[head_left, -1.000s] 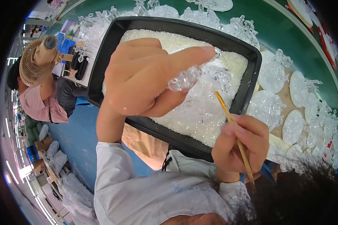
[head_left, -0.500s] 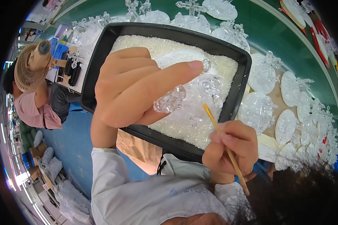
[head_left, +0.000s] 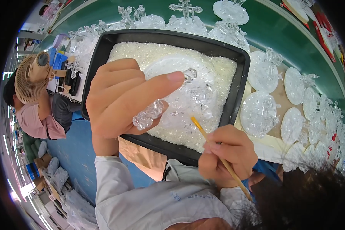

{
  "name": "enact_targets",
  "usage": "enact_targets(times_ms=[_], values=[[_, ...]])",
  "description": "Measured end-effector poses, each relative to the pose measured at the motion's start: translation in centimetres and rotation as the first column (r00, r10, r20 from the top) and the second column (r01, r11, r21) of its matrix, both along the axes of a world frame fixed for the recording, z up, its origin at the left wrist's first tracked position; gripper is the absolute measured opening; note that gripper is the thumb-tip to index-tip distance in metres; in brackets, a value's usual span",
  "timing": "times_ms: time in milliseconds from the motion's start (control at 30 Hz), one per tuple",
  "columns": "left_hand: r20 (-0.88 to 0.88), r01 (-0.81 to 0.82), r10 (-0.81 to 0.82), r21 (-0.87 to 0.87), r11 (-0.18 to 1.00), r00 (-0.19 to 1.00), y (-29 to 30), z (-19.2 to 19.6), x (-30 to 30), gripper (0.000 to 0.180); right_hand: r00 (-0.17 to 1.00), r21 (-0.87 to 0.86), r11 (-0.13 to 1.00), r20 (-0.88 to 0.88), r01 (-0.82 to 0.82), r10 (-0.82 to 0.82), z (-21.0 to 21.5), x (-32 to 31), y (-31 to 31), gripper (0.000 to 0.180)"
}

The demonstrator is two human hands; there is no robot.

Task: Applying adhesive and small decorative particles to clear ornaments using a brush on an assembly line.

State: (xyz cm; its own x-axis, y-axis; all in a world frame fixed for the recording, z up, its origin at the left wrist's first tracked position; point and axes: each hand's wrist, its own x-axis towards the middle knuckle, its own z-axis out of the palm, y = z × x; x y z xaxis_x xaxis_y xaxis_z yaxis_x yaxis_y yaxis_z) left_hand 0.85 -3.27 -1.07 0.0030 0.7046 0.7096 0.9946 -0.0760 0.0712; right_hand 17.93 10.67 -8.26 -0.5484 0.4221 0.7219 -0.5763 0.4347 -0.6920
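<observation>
My left hand (head_left: 117, 101) is closed round a clear, faceted cross-shaped ornament (head_left: 148, 115), with one knobbed end sticking out below the fingers and another past the index fingertip. Joined to it seems to be a round white base (head_left: 166, 63), partly hidden by the hand, with clear glassy shapes on its face. It is held over a black tray (head_left: 242, 90) of white glittery granules (head_left: 130, 50). My right hand (head_left: 230, 153) pinches a thin wooden paintbrush (head_left: 234, 174), its yellowish bristles pointing up-left close to the ornament's lower right. Whether they touch it I cannot tell.
Several clear ornaments on round bases (head_left: 258, 115) crowd the table at the right, and more (head_left: 186, 23) line the green surface behind the tray. A tan fan (head_left: 32, 78) and a seated person in pink (head_left: 36, 120) are at the left.
Both hands have shifted left and slightly down, with the ornament and brush still in them. The whole view has also moved a little, so the tray appears further left.
</observation>
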Motion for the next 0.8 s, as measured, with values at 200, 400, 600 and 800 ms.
enact_targets(times_ms=[200,400,600,800], values=[[0.043,0.097,-0.096,-0.033,0.995,0.994,-0.4,0.2,-0.8,0.028,0.999,-0.024,0.999,-0.011,-0.048,0.048,-0.1,0.5,0.3,0.02],[-0.009,0.152,-0.154,0.232,0.961,0.988,1.1,-1.0,-1.6,0.026,0.997,-0.061,0.995,0.004,-0.077,0.077,0.2,0.8,0.4,0.02],[-0.013,0.187,-0.192,0.283,0.941,0.981,1.1,-1.5,-1.8,0.023,0.996,-0.02,0.997,-0.051,-0.072,0.071,0.0,-0.2,0.5,0.021],[-0.058,0.244,-0.238,0.323,0.914,0.97,1.3,-1.9,-2.3,0.022,0.995,0.032,0.998,-0.082,-0.049,0.051,-0.1,-0.3,0.2,0.025]])
